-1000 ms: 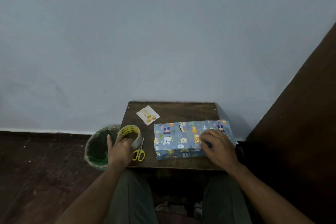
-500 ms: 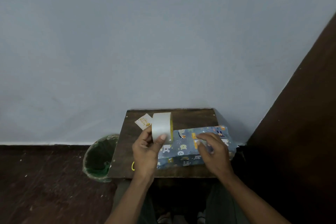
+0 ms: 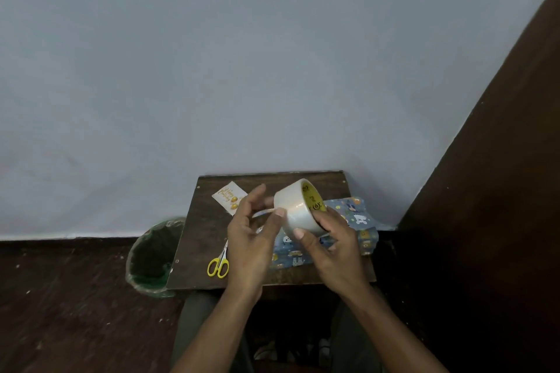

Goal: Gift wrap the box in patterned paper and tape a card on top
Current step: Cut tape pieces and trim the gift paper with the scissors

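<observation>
- Your right hand point(image 3: 336, 247) has its grip wrapped around the tape roll point(image 3: 298, 209), thumb across the near face, with the roll held up above the table point(image 3: 194, 251) and its yellow core turned up and to the right.
- Your left hand point(image 3: 251, 239) sits just left of the roll, thumb tip at the roll's left edge; a short strip seems to run leftward from there, but whether that grip has actually pinched the free end I cannot tell.
- The pull you need, as I judge it, goes leftward away from the roll, so the left hand is the one placed to draw it.
- The wrapped box point(image 3: 351, 221) lies on the table directly beneath and behind your hands, long axis running left to right, mostly hidden by them.
- The card point(image 3: 228, 195) lies flat at the far left of the table, well apart from the box and nearer your left hand; it is not yet on top.
- The scissors point(image 3: 218, 265) lie at the near left edge, also on the left hand's side.
</observation>
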